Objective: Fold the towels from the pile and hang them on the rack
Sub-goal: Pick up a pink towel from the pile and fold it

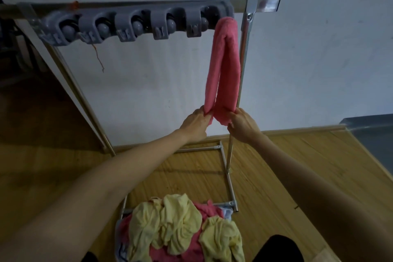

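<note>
A folded pink towel [224, 66] hangs over the right end of the metal rack's top bar [148, 4], its two halves dropping side by side. My left hand [196, 123] pinches the bottom edge of the left half. My right hand [243, 124] grips the bottom of the right half. Below, near the bottom edge of the view, the pile of towels [180, 227] lies on the floor: crumpled yellow ones on top, pink ones and a bit of light blue underneath.
A grey plastic holder strip [131, 24] with several clips and round balls is fixed along the top bar. The rack's right upright [244, 49] runs just behind the towel, and its base frame [225, 168] lies on the wooden floor. A white wall stands behind.
</note>
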Demonstrator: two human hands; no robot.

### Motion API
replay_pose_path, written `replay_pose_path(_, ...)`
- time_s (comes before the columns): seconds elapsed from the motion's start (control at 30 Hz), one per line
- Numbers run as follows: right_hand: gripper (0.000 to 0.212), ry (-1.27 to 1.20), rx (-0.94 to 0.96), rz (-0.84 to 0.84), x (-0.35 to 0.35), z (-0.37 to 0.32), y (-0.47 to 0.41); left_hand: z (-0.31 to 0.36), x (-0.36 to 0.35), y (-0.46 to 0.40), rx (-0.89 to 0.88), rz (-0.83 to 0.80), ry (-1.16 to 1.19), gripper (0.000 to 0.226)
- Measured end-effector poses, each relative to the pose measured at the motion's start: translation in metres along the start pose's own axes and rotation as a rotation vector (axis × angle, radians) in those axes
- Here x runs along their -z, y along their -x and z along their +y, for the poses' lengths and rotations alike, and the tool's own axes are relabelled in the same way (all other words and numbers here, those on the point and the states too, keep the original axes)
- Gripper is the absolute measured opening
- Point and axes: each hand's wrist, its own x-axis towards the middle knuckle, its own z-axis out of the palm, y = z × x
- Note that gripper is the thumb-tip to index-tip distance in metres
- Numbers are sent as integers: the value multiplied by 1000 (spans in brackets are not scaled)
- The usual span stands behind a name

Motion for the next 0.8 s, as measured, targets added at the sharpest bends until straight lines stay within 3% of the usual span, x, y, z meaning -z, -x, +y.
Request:
replay_pose_path(0.1, 60, -21, 4, -69, -10, 2, 8, 5, -11, 4, 61, -34, -99, 65)
replay_pose_path(0.27, 59, 19, 5, -110, -17, 0, 10, 15, -25, 7, 252, -7, -214, 68)
replay_pose_path(0.43, 71, -9, 47, -207, -22, -5, 9, 15, -35, 6, 158, -77, -241, 80)
replay_pose_path(0.57, 57, 6, 17, -276, -23, -5, 10, 11, -38, 14, 130, -169, -139, 88)
replay_pose_path(0.7, 59, 0, 39, -337, -25, -6, 16, 0, -38, 34, 41, -379, -166, 78)
replay_pose_path(0.8, 64, 42, -10, -424, -31, -11, 27, -8, -39, 56, 90, -513, -176, 77)
